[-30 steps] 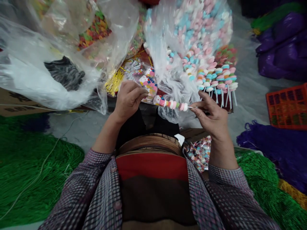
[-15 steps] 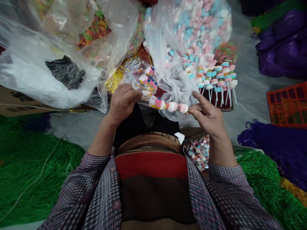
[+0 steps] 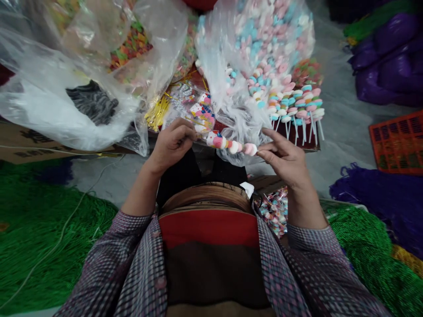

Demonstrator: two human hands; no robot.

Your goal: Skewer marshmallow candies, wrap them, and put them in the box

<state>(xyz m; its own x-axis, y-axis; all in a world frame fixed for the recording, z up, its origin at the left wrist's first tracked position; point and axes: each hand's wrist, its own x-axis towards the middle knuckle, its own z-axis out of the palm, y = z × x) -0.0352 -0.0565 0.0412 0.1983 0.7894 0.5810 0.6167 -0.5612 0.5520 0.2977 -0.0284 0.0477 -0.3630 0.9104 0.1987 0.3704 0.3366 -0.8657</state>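
Held level between my hands is a marshmallow skewer in pink, white and orange, its left end inside a clear printed bag. My right hand pinches the skewer's right end between thumb and finger, other fingers raised. On the left, my left hand is closed in a pinch at the bag's end; the fingers hide most of what they grip. Just beyond lie more printed bags and gold twist ties. Several finished-looking marshmallow skewers lie at the table's right, white sticks toward me.
Large clear sacks hold marshmallows and gummy candy. A white plastic bag with a dark bundle lies left. Wrapped candies sit in a box by my right side. Green strands and an orange crate are on the floor.
The skewer has shifted very slightly, and my left fingers are curled a little more. Both hands keep nearly the same places; the whole view has moved slightly.
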